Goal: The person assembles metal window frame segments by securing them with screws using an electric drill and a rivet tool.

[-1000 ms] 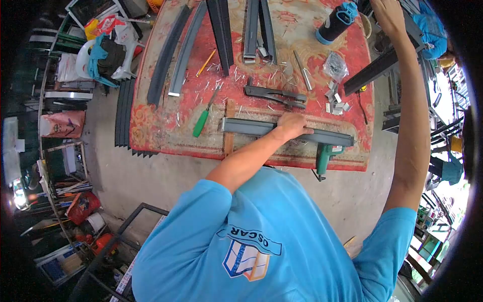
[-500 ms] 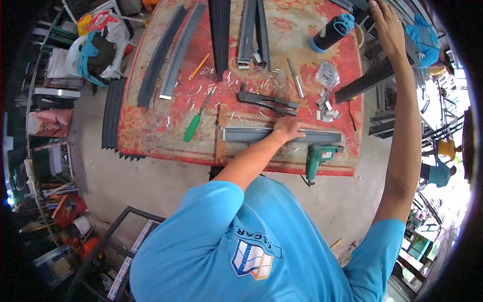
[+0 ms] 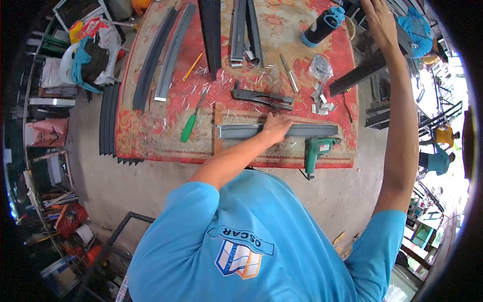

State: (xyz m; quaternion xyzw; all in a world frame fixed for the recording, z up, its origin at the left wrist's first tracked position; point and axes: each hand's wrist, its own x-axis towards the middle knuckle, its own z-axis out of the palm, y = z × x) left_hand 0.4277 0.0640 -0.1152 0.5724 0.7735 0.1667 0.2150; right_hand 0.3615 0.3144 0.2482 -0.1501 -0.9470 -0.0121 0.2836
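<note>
My left hand point(image 3: 276, 128) rests across a grey metal profile point(image 3: 312, 131) that lies lengthwise near the table's front edge. Its fingers are spread over the far side, the tips partly hidden. Up at the top right, my right hand point(image 3: 381, 24) reaches out with fingers stretched beside dark metal profiles point(image 3: 359, 78); the fingertips meet the frame's edge. A green power drill point(image 3: 317, 151) lies just in front of the grey profile's right end. Beyond my left hand is a black clamp-like tool point(image 3: 261, 96). A wooden strip point(image 3: 218, 138) crosses at the profile's left end.
The cloth-covered table point(image 3: 151, 136) also bears a green-handled screwdriver point(image 3: 189, 127), a pencil point(image 3: 192, 66), a metal punch-like rod point(image 3: 289, 74), a dark bottle point(image 3: 322, 27), a plastic bag point(image 3: 320, 68), small metal pieces and several long profiles point(image 3: 173, 53). A white chair point(image 3: 68, 63) stands left.
My left hand has shifted left along the grey profile, and its fingers have spread. My right hand stays at the top right. The whole view has shifted slightly.
</note>
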